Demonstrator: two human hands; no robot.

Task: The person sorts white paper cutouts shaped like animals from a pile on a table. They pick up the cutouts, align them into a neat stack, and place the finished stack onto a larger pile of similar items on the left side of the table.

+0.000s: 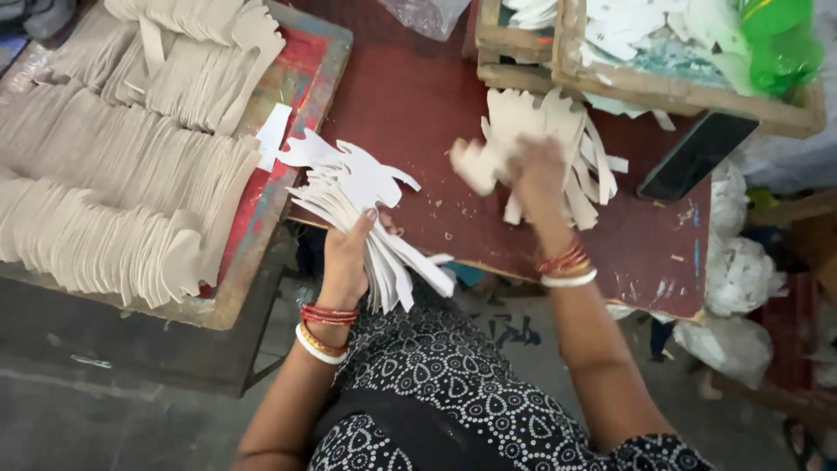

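At the far left, long rows of tan cardboard cutouts (113, 174) are lying fanned on edge across a wooden tray (301, 131) with a red-painted floor and worn frame. Just right of the tray's lower corner, the left hand (349, 249) is rising from below with the wrist bent back and the palm facing the dark red surface (418, 96). It is clenching a fanned sheaf of white cutouts (362, 196), thumb pressing on top, fingers wrapped beneath. The sheaf's long axis is running diagonally, from its upper-left tips over the surface edge down to the lower right, past the wrist with its red and white bangles.

Further right, well apart from the sheaf, the right hand (536, 170) is reaching forward with the forearm nearly straight, and it is blurred by motion. It is gripping one tan piece (475, 166), which is sticking out to the left toward the sheaf, right over a loose heap of tan pieces (571, 161) lying on the surface. The right hand is the nearer one to that heap.

Beyond, at the upper right, wooden crates (680, 94) are holding white scraps and a green bottle (780, 39).
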